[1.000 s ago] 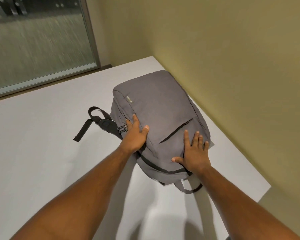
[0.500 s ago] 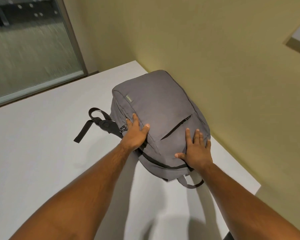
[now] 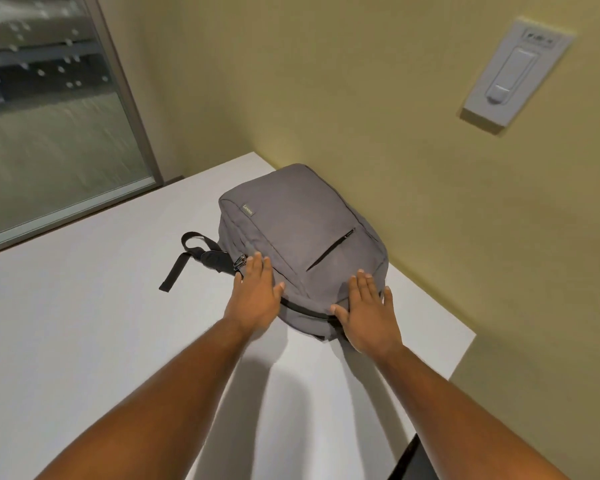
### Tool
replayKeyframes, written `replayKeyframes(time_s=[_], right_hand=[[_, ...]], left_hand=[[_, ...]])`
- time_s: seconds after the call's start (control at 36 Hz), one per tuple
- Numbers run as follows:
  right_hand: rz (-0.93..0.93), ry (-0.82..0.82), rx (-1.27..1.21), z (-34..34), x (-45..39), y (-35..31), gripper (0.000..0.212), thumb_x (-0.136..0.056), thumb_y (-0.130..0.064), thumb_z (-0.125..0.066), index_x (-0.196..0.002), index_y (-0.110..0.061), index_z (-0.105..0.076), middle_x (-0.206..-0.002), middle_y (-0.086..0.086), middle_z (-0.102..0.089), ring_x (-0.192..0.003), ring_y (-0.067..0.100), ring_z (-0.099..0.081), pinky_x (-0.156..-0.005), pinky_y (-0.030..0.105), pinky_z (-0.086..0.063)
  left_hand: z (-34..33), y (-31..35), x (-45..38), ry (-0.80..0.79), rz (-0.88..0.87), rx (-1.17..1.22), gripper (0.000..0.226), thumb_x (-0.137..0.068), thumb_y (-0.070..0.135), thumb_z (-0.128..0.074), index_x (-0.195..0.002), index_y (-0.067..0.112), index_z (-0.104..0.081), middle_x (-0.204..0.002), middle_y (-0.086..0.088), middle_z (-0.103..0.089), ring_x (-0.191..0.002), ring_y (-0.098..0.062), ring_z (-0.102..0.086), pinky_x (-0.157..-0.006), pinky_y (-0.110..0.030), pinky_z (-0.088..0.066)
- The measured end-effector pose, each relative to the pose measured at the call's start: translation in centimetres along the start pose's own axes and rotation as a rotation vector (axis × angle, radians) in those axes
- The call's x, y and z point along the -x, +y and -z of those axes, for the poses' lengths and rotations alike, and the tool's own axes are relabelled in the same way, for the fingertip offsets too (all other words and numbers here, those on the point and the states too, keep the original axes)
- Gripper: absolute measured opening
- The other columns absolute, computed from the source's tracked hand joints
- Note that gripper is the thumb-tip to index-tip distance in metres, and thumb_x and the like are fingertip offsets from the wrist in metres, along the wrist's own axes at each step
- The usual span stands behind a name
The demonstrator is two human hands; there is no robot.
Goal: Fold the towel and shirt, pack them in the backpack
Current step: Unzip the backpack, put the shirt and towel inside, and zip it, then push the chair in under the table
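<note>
A grey backpack (image 3: 298, 233) lies flat on the white table (image 3: 84, 323), its zippers closed, close to the yellow wall. My left hand (image 3: 255, 294) rests flat on its near left edge, fingers straight, beside the zipper pulls (image 3: 240, 261). My right hand (image 3: 368, 310) lies flat on the near right corner, fingers straight. A black strap (image 3: 191, 252) trails out to the left of the bag. No towel or shirt is in sight.
The yellow wall (image 3: 361, 116) runs along the table's right side, with a white wall switch plate (image 3: 513, 72) high up. A glass panel with a metal frame (image 3: 49, 116) stands behind the table's far left. The table's right corner (image 3: 465, 341) ends near my right arm.
The view has tilted upward, so the backpack and hands sit lower in frame. Both hands have slid slightly toward the bag's near end and stay flat on it.
</note>
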State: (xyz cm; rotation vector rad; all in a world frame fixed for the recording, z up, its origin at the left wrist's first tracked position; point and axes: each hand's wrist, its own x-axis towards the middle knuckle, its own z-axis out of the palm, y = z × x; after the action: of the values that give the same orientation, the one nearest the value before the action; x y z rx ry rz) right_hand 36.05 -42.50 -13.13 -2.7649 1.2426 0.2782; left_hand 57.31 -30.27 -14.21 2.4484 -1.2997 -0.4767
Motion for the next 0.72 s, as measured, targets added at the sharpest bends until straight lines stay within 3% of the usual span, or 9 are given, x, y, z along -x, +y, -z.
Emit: replayKeyframes(time_s=[0.08,0.19,0.25,0.36,0.5,0.56,0.67,0.72], right_hand=[[-0.012,0.018,-0.006,1.0,3.2,-0.5,0.088,-0.098,-0.068,-0.002,-0.165,-0.012,0.001,-0.173,0.007,0.009,-0.160,0.022,0.009,-0.128,0.050,0.001],[-0.044,0.040,0.004,2.2,7.6,-0.7,0.111,-0.076,-0.075,0.026,-0.164,-0.011,0.004,-0.173,0.007,0.011,-0.160,0.021,0.010,-0.128,0.050,0.002],[-0.066,0.057,-0.004,2.8,9.9,-0.7,0.113,-0.075,-0.076,0.027,-0.164,-0.011,0.004,-0.173,0.007,0.012,-0.160,0.021,0.011,-0.128,0.051,0.003],[-0.116,0.082,0.007,4.1,15.2,-0.5,0.127,-0.064,-0.075,0.046,-0.165,-0.011,0.004,-0.173,0.007,0.010,-0.160,0.021,0.011,-0.128,0.050,0.003],[-0.201,0.085,0.035,5.0,22.3,0.2,0.131,-0.058,-0.073,0.050,-0.164,-0.010,0.006,-0.172,0.008,0.014,-0.159,0.022,0.014,-0.128,0.052,0.004],[-0.230,0.081,0.035,5.5,25.3,0.3,0.126,-0.064,-0.074,0.045,-0.164,-0.010,0.004,-0.172,0.009,0.013,-0.159,0.023,0.013,-0.128,0.053,0.003],[-0.301,0.088,0.010,6.3,31.3,0.4,0.085,-0.102,-0.067,-0.007,-0.165,-0.011,0.004,-0.172,0.007,0.013,-0.159,0.023,0.014,-0.127,0.051,0.005],[-0.330,0.094,0.013,6.7,34.1,0.5,0.081,-0.105,-0.064,-0.016,-0.165,-0.011,0.002,-0.172,0.007,0.012,-0.159,0.023,0.012,-0.128,0.051,0.004]], left_hand=[[0.9,1.6,2.9,-0.023,-0.025,-0.018,0.069,-0.110,0.044,-0.030,-0.163,0.009,-0.003,-0.171,-0.011,0.005,-0.158,-0.027,0.005,-0.126,-0.049,-0.006],[1.9,3.5,6.8,-0.043,-0.057,0.001,0.069,-0.110,0.044,-0.029,-0.163,0.009,-0.002,-0.171,-0.009,0.008,-0.158,-0.025,0.007,-0.126,-0.047,-0.003],[2.2,4.4,8.9,-0.047,-0.085,-0.010,0.068,-0.110,0.043,-0.028,-0.163,0.009,-0.001,-0.171,-0.010,0.008,-0.158,-0.025,0.007,-0.126,-0.047,-0.003],[2.7,6.2,12.9,-0.049,-0.155,-0.034,0.067,-0.110,0.042,-0.026,-0.163,0.008,-0.002,-0.171,-0.010,0.006,-0.158,-0.025,0.006,-0.126,-0.046,-0.004],[2.8,8.5,17.9,-0.074,-0.239,-0.036,0.067,-0.110,0.042,-0.026,-0.163,0.008,-0.001,-0.171,-0.010,0.008,-0.158,-0.025,0.008,-0.127,-0.047,-0.002],[2.7,9.5,19.9,-0.083,-0.273,-0.032,0.068,-0.110,0.042,-0.026,-0.163,0.008,-0.001,-0.171,-0.010,0.009,-0.158,-0.025,0.008,-0.127,-0.047,-0.002],[2.5,11.5,24.0,-0.092,-0.338,-0.047,0.068,-0.110,0.043,-0.028,-0.163,0.008,-0.001,-0.171,-0.010,0.009,-0.158,-0.025,0.007,-0.126,-0.046,-0.002],[2.1,12.4,25.8,-0.098,-0.367,-0.038,0.068,-0.110,0.043,-0.029,-0.163,0.009,-0.003,-0.171,-0.009,0.007,-0.158,-0.024,0.007,-0.126,-0.046,-0.003]])
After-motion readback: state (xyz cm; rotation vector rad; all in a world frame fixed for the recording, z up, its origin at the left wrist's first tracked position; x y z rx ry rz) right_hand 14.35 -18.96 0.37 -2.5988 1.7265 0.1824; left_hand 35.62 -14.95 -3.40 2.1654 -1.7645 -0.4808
